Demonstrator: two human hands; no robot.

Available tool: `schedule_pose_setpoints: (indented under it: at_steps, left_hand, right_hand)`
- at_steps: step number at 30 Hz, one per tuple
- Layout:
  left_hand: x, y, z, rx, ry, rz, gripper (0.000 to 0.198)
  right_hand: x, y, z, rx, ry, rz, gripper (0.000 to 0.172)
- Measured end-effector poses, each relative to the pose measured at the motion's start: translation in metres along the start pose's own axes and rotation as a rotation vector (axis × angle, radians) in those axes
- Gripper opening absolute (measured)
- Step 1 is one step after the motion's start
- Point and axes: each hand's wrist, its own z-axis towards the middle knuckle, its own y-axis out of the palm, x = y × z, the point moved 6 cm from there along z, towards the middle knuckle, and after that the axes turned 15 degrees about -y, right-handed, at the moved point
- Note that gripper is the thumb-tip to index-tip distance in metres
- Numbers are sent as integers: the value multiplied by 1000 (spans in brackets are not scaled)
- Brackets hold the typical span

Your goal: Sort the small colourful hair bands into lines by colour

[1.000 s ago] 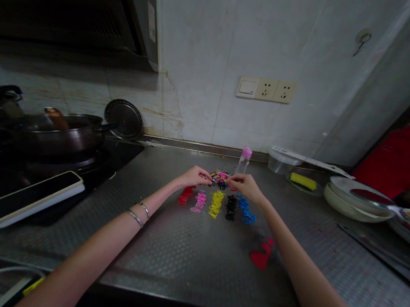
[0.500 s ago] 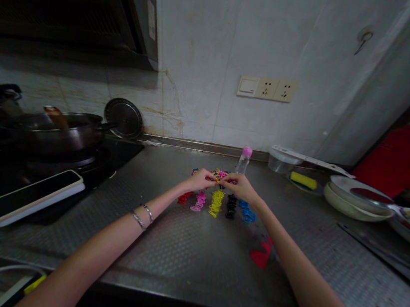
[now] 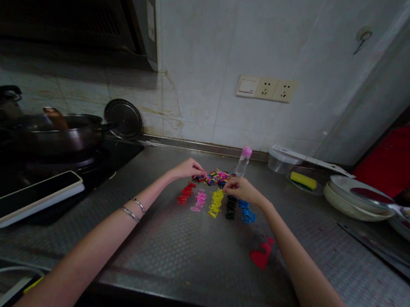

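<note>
A mixed pile of small colourful clips lies on the steel counter. In front of it run sorted rows: red, pink, yellow, black and blue. My left hand reaches the pile's left edge with fingers pinched; what they hold is too small to name. My right hand hovers above the black row, fingers curled together, its contents hidden.
A small bottle with a pink cap stands behind the pile. A red heart-shaped thing lies near my right forearm. A pan sits on the stove at left, with a phone near it. Bowls and a sponge are at right.
My hands were joined together over the yellow row half a second ago. They have parted: the left went back to the pile, the right shifted right above the black row.
</note>
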Motion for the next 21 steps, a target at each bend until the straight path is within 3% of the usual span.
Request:
schedule_pose_setpoints:
  at_steps: [7,14,21]
  left_hand:
    - [-3,-8,-15,-11,-21,128,32]
    - [-22,-25,-38,-11,-58,207,32]
    - [-30,-20,-48,-22,-40,247,30]
  right_hand:
    - [-6,12,-1,-149,14,14,17]
    - [-5,2,-2,-77,36,-47,20]
    - [5,4,-5,-60,59,-69,21]
